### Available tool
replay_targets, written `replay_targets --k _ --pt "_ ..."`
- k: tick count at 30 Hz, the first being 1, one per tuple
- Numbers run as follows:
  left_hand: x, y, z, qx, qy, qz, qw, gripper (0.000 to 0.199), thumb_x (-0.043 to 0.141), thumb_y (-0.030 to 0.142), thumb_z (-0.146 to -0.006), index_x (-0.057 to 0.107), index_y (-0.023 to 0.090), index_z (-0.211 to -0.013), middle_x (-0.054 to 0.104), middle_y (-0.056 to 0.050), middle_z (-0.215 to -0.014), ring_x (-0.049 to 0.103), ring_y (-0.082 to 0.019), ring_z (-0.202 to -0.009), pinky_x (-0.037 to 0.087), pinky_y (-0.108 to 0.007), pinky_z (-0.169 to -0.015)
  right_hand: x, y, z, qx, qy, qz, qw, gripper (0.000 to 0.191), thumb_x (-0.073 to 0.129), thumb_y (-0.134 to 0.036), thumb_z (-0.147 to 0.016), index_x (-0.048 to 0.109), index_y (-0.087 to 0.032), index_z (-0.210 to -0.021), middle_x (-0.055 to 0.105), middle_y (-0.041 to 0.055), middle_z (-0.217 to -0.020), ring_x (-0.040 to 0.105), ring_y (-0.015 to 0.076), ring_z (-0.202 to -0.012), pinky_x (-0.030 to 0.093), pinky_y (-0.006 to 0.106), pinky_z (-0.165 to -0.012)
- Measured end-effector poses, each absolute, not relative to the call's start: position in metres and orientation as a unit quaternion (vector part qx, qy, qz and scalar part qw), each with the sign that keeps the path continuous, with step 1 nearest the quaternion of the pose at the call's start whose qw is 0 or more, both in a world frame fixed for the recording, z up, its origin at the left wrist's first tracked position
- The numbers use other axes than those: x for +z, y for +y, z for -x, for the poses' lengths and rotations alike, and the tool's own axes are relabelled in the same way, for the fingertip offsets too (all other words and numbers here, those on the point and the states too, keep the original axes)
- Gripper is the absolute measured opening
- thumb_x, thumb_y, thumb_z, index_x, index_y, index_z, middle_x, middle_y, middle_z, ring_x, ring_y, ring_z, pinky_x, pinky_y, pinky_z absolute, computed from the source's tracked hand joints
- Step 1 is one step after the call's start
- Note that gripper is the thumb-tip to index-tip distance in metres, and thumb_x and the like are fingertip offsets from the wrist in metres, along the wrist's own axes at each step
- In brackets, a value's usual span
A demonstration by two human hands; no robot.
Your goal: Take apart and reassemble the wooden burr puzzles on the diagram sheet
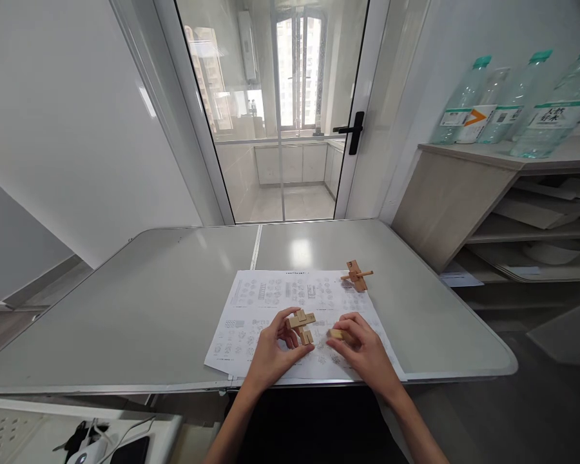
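Several light wooden pieces, joined into a small block assembly [300,321], are held between the thumb and fingers of my left hand [279,345]. To its right, my right hand [362,348] pinches a separate light wooden piece [337,334], partly hidden by the fingers. A gap lies between the two. Both hands are above a printed sheet [241,303] covered with small line drawings. At the sheet's upper right corner rests a darker wooden assembly [356,276] with a thin stick through it.
The grey table [174,309] reaches to a glass door with a black handle [354,133]. On the right, plastic bottles [464,103] stand on a wooden shelf unit [464,193]. At lower left, cables and a black phone [130,451] lie on a white surface [159,422].
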State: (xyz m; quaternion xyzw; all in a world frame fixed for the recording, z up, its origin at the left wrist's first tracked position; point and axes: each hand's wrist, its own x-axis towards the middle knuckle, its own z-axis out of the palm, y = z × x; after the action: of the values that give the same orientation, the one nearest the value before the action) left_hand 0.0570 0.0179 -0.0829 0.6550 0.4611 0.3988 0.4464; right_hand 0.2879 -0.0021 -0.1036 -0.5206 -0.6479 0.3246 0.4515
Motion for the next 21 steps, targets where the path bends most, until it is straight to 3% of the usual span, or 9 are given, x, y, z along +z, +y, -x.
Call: replay_targets --k 5,8,10,12,14,16,18,21 --pt "-0.082 0.018 -0.057 0.395 0.458 -0.660 0.447 0.070 0.087 0.028 -0.077 0.057 0.026 -0.140 0.068 0.001 -0.088 0.059 -0.015 -0.074 0.053 -0.031 -0.076 -0.101 -0.004 -0.287 0.382 -0.627 0.539 0.414 0.041 0.055 -0.061 -0.100 0.065 -0.021 -0.096 0.052 -0.0032 -0.071 0.047 0.0167 -0.065 0.039 0.028 -0.064" --pt "-0.081 0.018 -0.057 0.394 0.457 -0.661 0.446 0.070 0.088 0.027 -0.076 0.058 0.026 -0.140 0.068 0.001 -0.088 0.059 -0.015 -0.073 0.053 -0.032 -0.076 -0.102 -0.005 -0.287 0.415 -0.606 0.534 0.419 0.047 0.044 -0.063 -0.104 0.064 -0.021 -0.105 0.047 -0.0045 -0.067 0.042 0.0163 -0.060 0.035 0.028 -0.058" --pt "-0.081 0.018 -0.057 0.393 0.459 -0.661 0.445 0.072 0.088 0.027 -0.075 0.058 0.026 -0.140 0.068 0.002 -0.087 0.059 -0.015 -0.073 0.053 -0.032 -0.076 -0.104 -0.005 -0.287 0.420 -0.585 0.539 0.437 0.047 0.044 -0.063 -0.104 0.063 -0.021 -0.114 0.056 -0.0014 -0.076 0.050 0.0181 -0.066 0.041 0.028 -0.060" --pt "-0.082 0.018 -0.057 0.390 0.460 -0.663 0.444 0.072 0.088 0.027 -0.075 0.057 0.026 -0.141 0.068 0.002 -0.087 0.059 -0.015 -0.073 0.054 -0.032 -0.077 -0.106 -0.004 -0.288 0.413 -0.571 0.544 0.455 0.047 0.048 -0.062 -0.102 0.060 -0.022 -0.124 0.066 0.0045 -0.098 0.060 0.0213 -0.082 0.048 0.030 -0.072" --pt "-0.082 0.018 -0.056 0.385 0.462 -0.664 0.444 0.072 0.088 0.028 -0.076 0.057 0.027 -0.141 0.068 0.002 -0.087 0.059 -0.016 -0.073 0.054 -0.032 -0.077 -0.107 -0.003 -0.290 0.408 -0.562 0.544 0.471 0.050 0.053 -0.060 -0.101 0.057 -0.025 -0.136 0.066 0.0079 -0.124 0.063 0.0245 -0.104 0.051 0.033 -0.087" --pt "-0.082 0.018 -0.056 0.383 0.463 -0.664 0.445 0.072 0.088 0.029 -0.076 0.057 0.027 -0.141 0.068 0.002 -0.087 0.059 -0.016 -0.073 0.054 -0.032 -0.077 -0.106 -0.003 -0.291 0.427 -0.544 0.538 0.482 0.056 0.057 -0.059 -0.099 0.052 -0.028 -0.146 0.064 0.0069 -0.130 0.063 0.0238 -0.106 0.052 0.033 -0.090" --pt "-0.082 0.018 -0.056 0.384 0.462 -0.664 0.446 0.072 0.088 0.028 -0.076 0.057 0.027 -0.141 0.067 0.002 -0.087 0.059 -0.016 -0.074 0.054 -0.032 -0.077 -0.102 -0.003 -0.291 0.479 -0.512 0.517 0.491 0.057 0.058 -0.058 -0.099 0.050 -0.030 -0.148 0.067 0.0052 -0.120 0.064 0.0187 -0.084 0.054 0.030 -0.074" --pt "-0.081 0.017 -0.057 0.392 0.456 -0.665 0.444 0.070 0.087 0.027 -0.077 0.057 0.027 -0.140 0.067 0.002 -0.088 0.058 -0.015 -0.074 0.054 -0.032 -0.077 -0.091 -0.006 -0.287 0.575 -0.435 0.466 0.512 0.049 0.062 -0.058 -0.097 0.058 -0.027 -0.135 0.070 0.0049 -0.110 0.051 0.0102 -0.057 0.040 0.023 -0.047"
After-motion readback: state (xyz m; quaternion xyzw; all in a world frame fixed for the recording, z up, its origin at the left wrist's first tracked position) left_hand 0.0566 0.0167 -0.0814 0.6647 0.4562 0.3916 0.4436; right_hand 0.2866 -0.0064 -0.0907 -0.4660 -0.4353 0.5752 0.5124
